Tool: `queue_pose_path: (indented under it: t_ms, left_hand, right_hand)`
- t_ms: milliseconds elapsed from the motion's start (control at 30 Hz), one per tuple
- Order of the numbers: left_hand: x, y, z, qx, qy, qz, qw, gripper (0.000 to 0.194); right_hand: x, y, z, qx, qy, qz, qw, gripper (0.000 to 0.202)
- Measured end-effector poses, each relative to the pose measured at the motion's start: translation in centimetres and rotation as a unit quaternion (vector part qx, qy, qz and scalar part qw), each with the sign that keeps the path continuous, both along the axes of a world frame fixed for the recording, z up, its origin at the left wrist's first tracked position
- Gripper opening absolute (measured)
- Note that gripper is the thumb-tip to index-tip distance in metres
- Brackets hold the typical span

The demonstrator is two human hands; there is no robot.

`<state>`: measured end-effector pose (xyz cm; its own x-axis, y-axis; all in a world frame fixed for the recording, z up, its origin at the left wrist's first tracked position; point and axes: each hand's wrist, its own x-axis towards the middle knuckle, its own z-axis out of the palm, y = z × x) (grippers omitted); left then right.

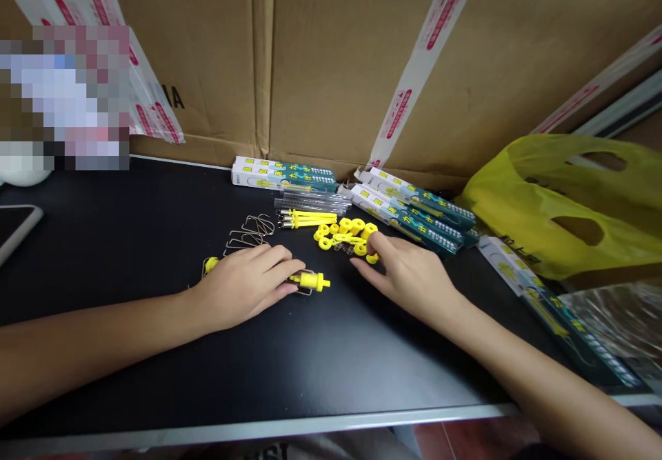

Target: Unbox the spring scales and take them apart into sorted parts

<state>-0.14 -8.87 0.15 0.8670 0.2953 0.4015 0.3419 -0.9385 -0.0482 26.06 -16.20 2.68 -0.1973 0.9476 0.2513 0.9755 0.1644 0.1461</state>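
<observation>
A black desk (321, 356) seen from above. The middle of the yellow-capped gadget (312, 281) is hidden under the left hand (248, 287); one end shows at the hand's three o'clock, the other at its ten o'clock. The screen of the pale-edged device (19, 229) at nine o'clock is cut off, and a blurred patch hides the upper left corner. The left forearm comes in from eight o'clock, palm down, fingers bent over the gadget, holding it against or just above the desk; which, I cannot tell. The right forearm comes in from four o'clock, its hand (400, 267) reaching toward ten o'clock, thumb and index finger a little apart at the edge of the small yellow parts (356, 227). It may be touching one; the fingertips cover the spot. Toward twelve o'clock lie yellow rods (313, 219), clear tubes (310, 201) and printed boxes (284, 174). Bent wire hooks (248, 234) lie at eleven o'clock, and a yellow plastic bag (548, 205) at two.
</observation>
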Motion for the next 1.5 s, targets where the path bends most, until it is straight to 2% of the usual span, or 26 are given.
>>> queue_pose_path:
  t_ms: [100, 200, 367, 600, 733, 833, 933, 1033, 1133, 1233, 1333, 1400, 1500]
  left_hand:
    - [0.0, 0.0, 0.0, 0.014, -0.003, -0.003, 1.000, 0.028]
    - [0.1, -0.1, -0.1, 0.043, -0.004, -0.014, 0.999, 0.028]
    - [0.2, -0.4, -0.1, 0.085, -0.005, -0.029, 0.996, 0.029]
    - [0.2, -0.5, 0.1, 0.064, -0.010, -0.022, 0.998, 0.023]
    - [0.2, -0.6, 0.2, 0.080, -0.014, -0.018, 0.997, 0.019]
    - [0.2, -0.7, 0.1, 0.093, -0.056, -0.003, 0.994, 0.015]
    - [0.3, -0.7, 0.0, 0.103, -0.085, 0.008, 0.991, 0.014]
    - [0.4, -0.6, 0.1, 0.109, -0.091, 0.013, 0.990, 0.017]
    - [0.5, -0.5, 0.5, 0.109, -0.094, 0.020, 0.989, 0.019]
    - [0.5, -0.7, 0.9, 0.099, -0.088, 0.023, 0.991, 0.018]
    - [0.5, -0.7, 0.9, 0.081, -0.079, 0.031, 0.993, 0.018]
    - [0.5, -0.6, 0.6, 0.072, -0.074, 0.041, 0.994, 0.019]
    - [0.3, -0.5, 0.1, 0.078, -0.044, 0.044, 0.995, 0.020]
  right_hand:
    - [-1.0, -0.5, -0.8, -0.021, 0.120, 0.114, 0.986, 0.020]
    - [-1.9, -0.8, -1.8, -0.046, 0.186, 0.181, 0.965, 0.031]
    - [-2.5, -0.4, -2.7, -0.062, 0.226, 0.197, 0.952, 0.026]
    - [-2.5, -0.4, -3.1, -0.051, 0.257, 0.214, 0.941, 0.020]
    - [-2.7, -0.5, -3.0, -0.067, 0.335, 0.194, 0.920, 0.021]
    - [-3.5, -0.5, -2.9, -0.115, 0.421, 0.169, 0.884, 0.025]
    - [-4.6, -0.2, -3.1, -0.152, 0.522, 0.139, 0.828, 0.025]
    - [-5.7, 0.2, -3.3, -0.149, 0.621, 0.102, 0.763, 0.026]
    - [-6.6, 0.5, -3.4, -0.130, 0.660, 0.085, 0.735, 0.026]
    - [-6.9, 0.5, -3.4, -0.107, 0.662, 0.083, 0.738, 0.028]
    - [-6.5, 0.3, -3.3, -0.087, 0.631, 0.103, 0.764, 0.023]
    - [-6.0, 0.4, -3.3, -0.052, 0.577, 0.139, 0.803, 0.015]
    - [-5.1, 0.5, -3.4, 0.017, 0.428, 0.234, 0.873, 0.011]
